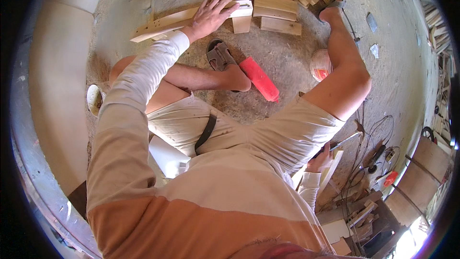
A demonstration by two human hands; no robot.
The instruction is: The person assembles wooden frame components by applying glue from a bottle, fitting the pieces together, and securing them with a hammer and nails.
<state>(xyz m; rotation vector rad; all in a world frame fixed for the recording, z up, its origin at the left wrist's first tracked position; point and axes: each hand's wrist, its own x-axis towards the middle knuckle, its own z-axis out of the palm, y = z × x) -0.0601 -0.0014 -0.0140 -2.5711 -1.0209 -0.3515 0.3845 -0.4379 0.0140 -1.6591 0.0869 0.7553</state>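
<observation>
My left hand [211, 17] lies over a pale wooden piece [167, 23], its fingers stretched out across the top. Just past my fingertips, a narrow slot shows in the end of this piece, which rests on other boards [275, 7]. Low at my right side, beside my thigh, my right hand [320, 159] is closed around the dark handle of a tool with a long thin metal shaft [347, 138]. Its exact kind is unclear. Pale wood strips [330, 170] are next to that hand. Between my feet, a red squeeze bottle [259, 79] lies on the floor.
A white and red tub [320, 64] stands inside my right leg. Cables [357, 172] and a dark power tool [378, 154] lie on the floor to the right. Wood offcuts [364, 220] are piled at lower right. A large pale panel [60, 91] runs along the left.
</observation>
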